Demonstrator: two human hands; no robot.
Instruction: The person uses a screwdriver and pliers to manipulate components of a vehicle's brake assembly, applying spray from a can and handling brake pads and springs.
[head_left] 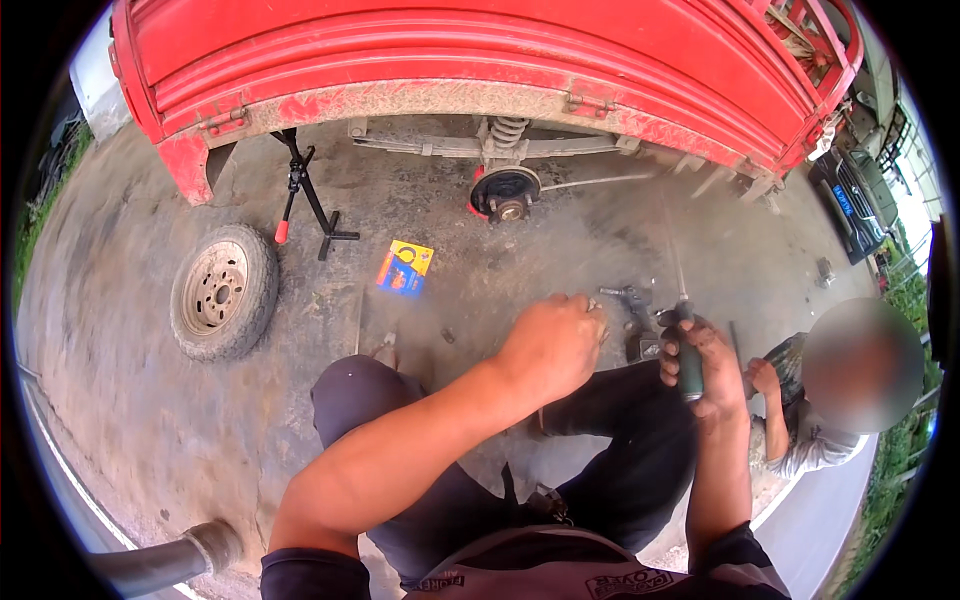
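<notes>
My right hand (712, 362) is wrapped round the dark green handle of a screwdriver (690, 372). Its long thin shaft points up and away from me, toward the red vehicle. To the left of it, my left hand (555, 345) is closed above my knees, with the fingertips pinched together. What those fingers hold, if anything, is too small to make out. Just beyond my hands, a dark power tool (640, 320) lies on the ground. Farther off, under the red cargo bed (430, 45), an exposed brake assembly (506, 192) shows below a coil spring (507, 132).
A removed wheel (222, 292) lies at the left, near a black stand (318, 205) with a red-tipped lever. A yellow and blue box (405, 268) rests on the concrete. Close on my right is another person (800, 400). A grey pipe (165, 562) crosses the lower left.
</notes>
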